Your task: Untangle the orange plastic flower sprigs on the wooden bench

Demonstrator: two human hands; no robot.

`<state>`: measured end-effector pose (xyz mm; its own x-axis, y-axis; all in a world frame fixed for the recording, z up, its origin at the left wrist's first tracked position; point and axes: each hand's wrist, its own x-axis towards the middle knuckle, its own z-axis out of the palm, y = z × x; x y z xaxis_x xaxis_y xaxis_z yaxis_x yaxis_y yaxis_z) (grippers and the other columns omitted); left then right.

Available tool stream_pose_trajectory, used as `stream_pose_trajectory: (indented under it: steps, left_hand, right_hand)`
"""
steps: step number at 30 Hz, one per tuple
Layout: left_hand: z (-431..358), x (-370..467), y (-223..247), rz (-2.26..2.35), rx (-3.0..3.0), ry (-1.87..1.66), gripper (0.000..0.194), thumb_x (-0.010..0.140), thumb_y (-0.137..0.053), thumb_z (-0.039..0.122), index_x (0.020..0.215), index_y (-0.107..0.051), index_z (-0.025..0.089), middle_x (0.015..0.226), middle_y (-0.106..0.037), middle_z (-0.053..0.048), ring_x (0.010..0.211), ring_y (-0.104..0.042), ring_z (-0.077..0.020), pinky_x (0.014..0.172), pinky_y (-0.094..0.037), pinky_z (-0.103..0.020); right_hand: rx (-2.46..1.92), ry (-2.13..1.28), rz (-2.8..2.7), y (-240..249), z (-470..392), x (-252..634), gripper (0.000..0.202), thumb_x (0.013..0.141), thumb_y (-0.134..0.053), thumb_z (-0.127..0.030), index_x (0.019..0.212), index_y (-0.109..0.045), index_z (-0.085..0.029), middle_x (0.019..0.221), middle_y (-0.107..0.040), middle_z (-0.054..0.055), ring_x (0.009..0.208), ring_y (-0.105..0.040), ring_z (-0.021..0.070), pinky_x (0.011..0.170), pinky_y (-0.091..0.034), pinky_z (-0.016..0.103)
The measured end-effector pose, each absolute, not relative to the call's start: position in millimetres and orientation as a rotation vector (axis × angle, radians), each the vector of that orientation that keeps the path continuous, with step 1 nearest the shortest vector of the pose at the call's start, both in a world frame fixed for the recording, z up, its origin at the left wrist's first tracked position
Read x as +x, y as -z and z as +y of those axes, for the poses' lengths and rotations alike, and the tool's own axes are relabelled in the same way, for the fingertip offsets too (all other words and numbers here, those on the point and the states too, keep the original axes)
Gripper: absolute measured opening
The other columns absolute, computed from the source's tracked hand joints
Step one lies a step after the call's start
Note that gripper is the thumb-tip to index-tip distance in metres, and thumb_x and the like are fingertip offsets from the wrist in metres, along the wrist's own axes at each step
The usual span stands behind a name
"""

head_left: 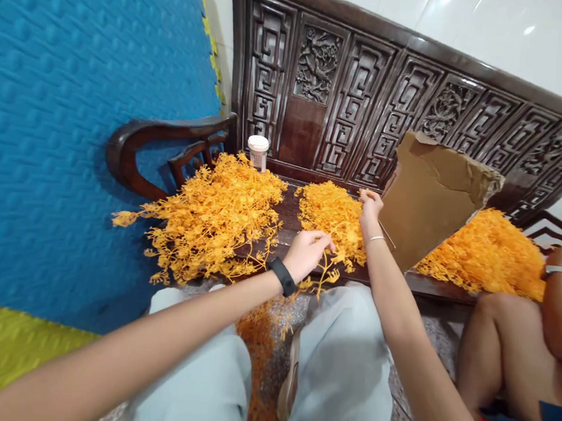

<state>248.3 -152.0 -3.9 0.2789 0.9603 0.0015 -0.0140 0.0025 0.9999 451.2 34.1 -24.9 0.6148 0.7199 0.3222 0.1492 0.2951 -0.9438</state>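
**Where a blue mat (79,84) borders a bench (307,133), orange sprigs (326,204) lie heaped**

While the mat fills the left side, the bench, dark and carved, stretches to the right, its seat bearing three heaps of sprigs. A co-worker's knee (497,325) shows at the right edge, just beside the seat. Tilted card (429,194) stands between the middle heap (316,216) and the right heap (497,258). The left heap (214,216) is broad and loose, one stem sticking out past the others; the middle heap is smaller and lies in front of the person. Behind the left heap stands a white-lidded cup (258,151).

The right hand (371,206) is at the middle heap's right side, near the card, fingers curled in; I cannot tell whether they pinch anything. The left hand (307,253), a black band (281,276) on its wrist, is over the near side, thumb and fingers close together. A loose sprig (327,274) shows just below, but whether it is gripped is unclear.

Each sprig looks light, thin and springy, likelier to tangle than slip, with fine tips that might snap. The bare stem, below the branching, seems the best hold, drawn out gently.
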Motion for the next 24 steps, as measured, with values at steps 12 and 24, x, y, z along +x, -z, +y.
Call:
stream_pose_trajectory:
  steps: [12, 24]
  left_hand:
    - [-160.8, 219.5, 10.8, 0.980, 1.866, -0.916, 0.028, 0.080, -0.041, 0.037, 0.066, -0.052, 0.016, 0.051, -0.036, 0.006, 0.047, -0.031, -0.0076, 0.048, -0.026, -0.021]
    - [-145.0, 182.9, 7.6, 1.110, 1.276, -0.976, 0.016, 0.083, -0.040, 0.033, 0.082, -0.049, 0.019, 0.034, -0.030, 0.010, 0.030, -0.025, -0.0042, 0.034, -0.017, -0.015]
  right_hand:
    - [-1.644, -0.093, -1.368, 50.6, 49.3, 480.2, 0.022, 0.059, -0.061, -0.019, 0.080, -0.057, -0.014, 0.082, -0.055, 0.005, 0.076, -0.050, 0.0156, 0.075, -0.038, 0.030]
    - [-0.965, -0.607, -1.784, 5.3, -48.4, 384.4, 0.032, 0.078, -0.049, -0.043, 0.062, -0.055, -0.015, 0.060, -0.054, 0.001, 0.060, -0.050, 0.0107, 0.062, -0.039, 0.025]
